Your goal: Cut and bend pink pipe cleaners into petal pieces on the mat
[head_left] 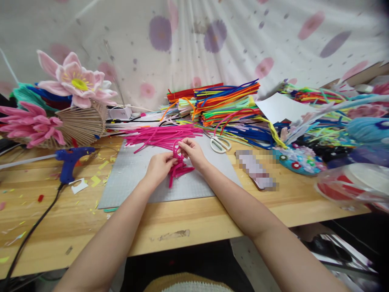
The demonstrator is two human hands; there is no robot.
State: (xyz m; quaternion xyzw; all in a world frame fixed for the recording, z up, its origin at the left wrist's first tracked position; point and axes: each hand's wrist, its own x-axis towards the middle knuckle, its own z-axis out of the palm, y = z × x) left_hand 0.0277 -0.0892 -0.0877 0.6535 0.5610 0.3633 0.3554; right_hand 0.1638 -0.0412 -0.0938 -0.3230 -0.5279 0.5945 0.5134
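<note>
Over the grey cutting mat (127,178), my left hand (160,165) pinches a magenta pipe cleaner piece (175,150) from the left. My right hand (191,151) holds the same piece from the right, fingers closed near its looped top. Just below and between the hands lie several bent magenta pieces (179,170), partly covered by the fingers. A row of long magenta pipe cleaners (164,134) lies along the mat's back edge, behind both hands.
White-handled scissors (220,144) lie right of the row. A phone (255,170) rests on the wooden table (170,231). A blue glue gun (70,160) and pink flowers (75,81) stand left. Colourful pipe cleaner bundles (226,101) are stacked behind.
</note>
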